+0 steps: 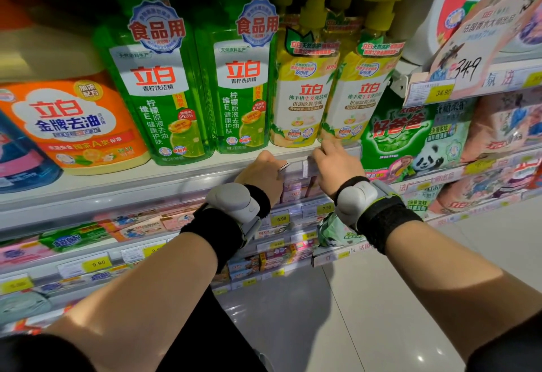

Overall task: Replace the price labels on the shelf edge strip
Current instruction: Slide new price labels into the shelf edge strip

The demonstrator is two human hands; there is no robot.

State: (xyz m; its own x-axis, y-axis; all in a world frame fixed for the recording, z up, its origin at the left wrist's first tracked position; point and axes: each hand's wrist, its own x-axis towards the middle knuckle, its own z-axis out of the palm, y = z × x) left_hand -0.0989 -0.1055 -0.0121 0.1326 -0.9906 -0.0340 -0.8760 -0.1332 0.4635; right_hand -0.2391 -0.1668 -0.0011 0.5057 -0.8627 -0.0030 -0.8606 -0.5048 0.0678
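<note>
Both my hands are at the clear edge strip [164,192] of the shelf that carries the dish-soap bottles. My left hand [262,172] curls over the strip below the green bottles and pinches its clear plastic cover [294,167]. My right hand [334,163] grips the same cover a little to the right, under the yellow pump bottles [305,90], its fingers curled over the strip's top. A pale paper label [311,167] shows behind the plastic between the two hands; its print is unreadable.
Green bottles [158,87] and an orange jug [73,128] stand on the shelf to the left. Lower shelves carry yellow price tags [280,219]. A hanging sign reading 34.9 [469,66] juts out at the right. Grey floor tiles [337,313] lie below.
</note>
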